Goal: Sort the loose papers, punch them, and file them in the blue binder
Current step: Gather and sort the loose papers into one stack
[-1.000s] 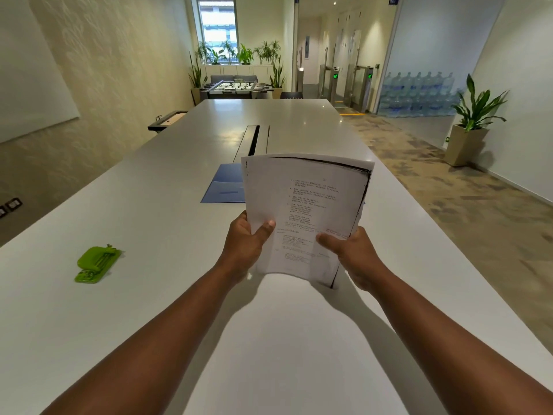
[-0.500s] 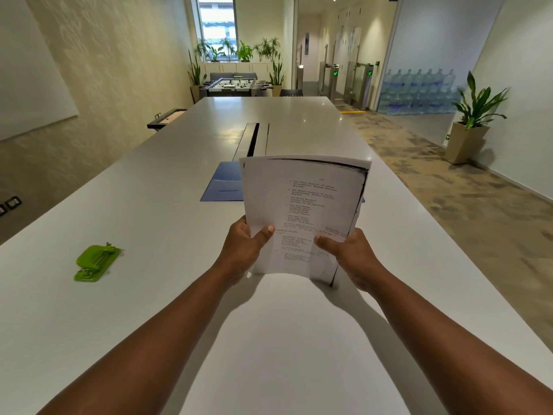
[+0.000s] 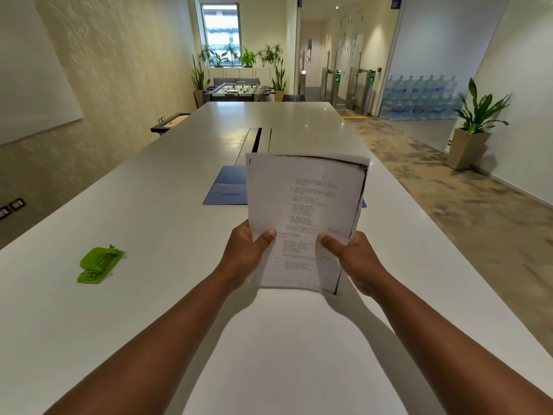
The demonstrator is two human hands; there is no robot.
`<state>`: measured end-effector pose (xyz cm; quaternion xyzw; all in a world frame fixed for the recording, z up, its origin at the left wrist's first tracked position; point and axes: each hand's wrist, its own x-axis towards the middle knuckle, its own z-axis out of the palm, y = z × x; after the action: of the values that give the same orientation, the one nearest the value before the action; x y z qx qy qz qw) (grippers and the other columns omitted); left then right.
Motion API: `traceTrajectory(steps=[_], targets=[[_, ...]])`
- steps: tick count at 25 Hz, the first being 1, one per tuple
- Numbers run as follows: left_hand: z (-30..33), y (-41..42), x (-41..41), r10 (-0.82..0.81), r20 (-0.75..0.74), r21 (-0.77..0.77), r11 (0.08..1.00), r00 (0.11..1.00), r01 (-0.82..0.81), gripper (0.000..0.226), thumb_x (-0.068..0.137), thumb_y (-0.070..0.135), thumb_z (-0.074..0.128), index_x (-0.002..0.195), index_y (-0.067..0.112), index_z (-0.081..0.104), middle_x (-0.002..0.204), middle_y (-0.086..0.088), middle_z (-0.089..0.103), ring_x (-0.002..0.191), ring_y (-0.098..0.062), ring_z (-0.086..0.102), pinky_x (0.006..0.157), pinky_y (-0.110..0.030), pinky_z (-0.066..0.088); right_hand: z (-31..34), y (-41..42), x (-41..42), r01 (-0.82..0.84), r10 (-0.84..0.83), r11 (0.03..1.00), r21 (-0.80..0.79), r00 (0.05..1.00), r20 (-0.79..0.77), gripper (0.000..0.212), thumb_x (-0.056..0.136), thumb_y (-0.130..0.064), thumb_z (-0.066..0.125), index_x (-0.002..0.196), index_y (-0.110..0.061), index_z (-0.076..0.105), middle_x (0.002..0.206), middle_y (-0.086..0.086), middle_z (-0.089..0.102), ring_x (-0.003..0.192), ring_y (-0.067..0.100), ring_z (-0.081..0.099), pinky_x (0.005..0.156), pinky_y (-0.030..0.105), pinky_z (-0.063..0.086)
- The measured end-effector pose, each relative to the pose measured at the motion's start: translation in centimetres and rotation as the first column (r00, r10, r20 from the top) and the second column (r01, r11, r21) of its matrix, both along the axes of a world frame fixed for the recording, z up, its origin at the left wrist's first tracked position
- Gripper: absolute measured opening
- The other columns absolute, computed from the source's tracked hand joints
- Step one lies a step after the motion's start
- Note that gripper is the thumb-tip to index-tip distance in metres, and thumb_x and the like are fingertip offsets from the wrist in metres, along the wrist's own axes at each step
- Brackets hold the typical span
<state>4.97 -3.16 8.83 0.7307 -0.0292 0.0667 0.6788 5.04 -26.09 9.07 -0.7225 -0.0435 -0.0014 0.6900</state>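
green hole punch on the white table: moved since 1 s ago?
No. The green hole punch sits the same way, left of the open blue binder on the white table.

Layout, our table [image 3: 179, 324]

We hold papers [image 3: 302, 217] centre; binder [image 3: 227, 187] lies behind them; hole punch [image 3: 100, 265] well left.

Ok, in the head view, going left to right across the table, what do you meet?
Green hole punch → left hand → stack of papers → right hand. The blue binder sits behind the papers, so I leave it out.
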Motion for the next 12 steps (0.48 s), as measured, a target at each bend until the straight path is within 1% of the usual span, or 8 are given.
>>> traceTrajectory(steps=[3,4,5,6,8,10,12], targets=[[0.9,0.3,0.5,0.024,-0.054,0.008,1.000,0.998,-0.024,0.031,0.095,0.029,0.068,0.124,0.022,0.061,0.117,0.000,0.072,0.100,-0.023,0.071,0.088,-0.044,0.059,0.7,-0.1,-0.1,-0.027,0.028,0.999,-0.029,0.999,0.042,0.018,0.095,-0.034,0.068,0.112,-0.031,0.067,0.103,-0.012,0.077,0.090,0.017,0.075,0.068,0.031,0.062],[1.1,0.3,0.6,0.032,-0.086,0.009,0.999,0.996,-0.031,0.035,0.095,0.028,0.068,0.127,0.019,0.060,0.119,-0.002,0.071,0.101,-0.023,0.070,0.090,-0.044,0.058,0.8,-0.1,-0.2,-0.037,0.039,0.999,-0.037,0.998,0.053,0.016,0.095,-0.035,0.068,0.111,-0.031,0.067,0.101,-0.013,0.077,0.088,0.015,0.075,0.065,0.028,0.060],[1.3,0.3,0.6,0.035,-0.111,0.017,0.999,0.993,-0.034,0.037,0.095,0.028,0.068,0.129,0.017,0.059,0.120,-0.003,0.070,0.102,-0.023,0.069,0.089,-0.044,0.058,0.9,-0.1,-0.3,-0.039,0.041,0.998,-0.044,0.997,0.061,0.016,0.094,-0.035,0.068,0.110,-0.031,0.067,0.101,-0.013,0.077,0.088,0.015,0.076,0.065,0.027,0.060],[1.4,0.3,0.6,0.032,-0.119,0.027,0.999,0.992,-0.029,0.037,0.095,0.028,0.068,0.129,0.017,0.059,0.121,-0.004,0.070,0.102,-0.023,0.068,0.089,-0.043,0.057,0.8,-0.1,-0.3,-0.033,0.036,0.998,-0.046,0.997,0.069,0.016,0.094,-0.035,0.069,0.109,-0.031,0.067,0.102,-0.010,0.077,0.088,0.016,0.076,0.066,0.028,0.061],[1.3,0.3,0.5,0.016,-0.084,0.027,1.000,0.996,-0.014,0.036,0.095,0.027,0.067,0.129,0.018,0.059,0.123,-0.004,0.070,0.104,-0.024,0.068,0.090,-0.044,0.057,0.6,-0.3,-0.2,-0.005,0.008,0.999,-0.034,0.996,0.088,0.016,0.094,-0.032,0.070,0.109,-0.031,0.069,0.107,-0.007,0.077,0.092,0.017,0.075,0.073,0.033,0.062],[1.0,0.2,0.3,0.017,-0.033,0.003,1.000,0.999,-0.017,0.036,0.095,0.026,0.068,0.130,0.017,0.059,0.121,-0.003,0.071,0.106,-0.026,0.068,0.093,-0.047,0.057,0.4,-0.4,0.0,0.008,-0.009,1.000,0.010,0.995,0.101,0.016,0.094,-0.024,0.071,0.109,-0.029,0.071,0.108,-0.006,0.078,0.095,0.015,0.075,0.078,0.032,0.061],[0.4,-0.1,0.1,0.030,-0.014,-0.007,1.000,0.999,-0.030,0.033,0.096,0.026,0.067,0.128,0.019,0.061,0.119,-0.002,0.072,0.105,-0.027,0.069,0.092,-0.049,0.057,0.0,-0.4,0.1,0.008,-0.012,0.999,0.040,0.995,0.095,0.017,0.093,-0.017,0.071,0.108,-0.025,0.073,0.106,-0.005,0.078,0.096,0.015,0.075,0.082,0.033,0.061]])
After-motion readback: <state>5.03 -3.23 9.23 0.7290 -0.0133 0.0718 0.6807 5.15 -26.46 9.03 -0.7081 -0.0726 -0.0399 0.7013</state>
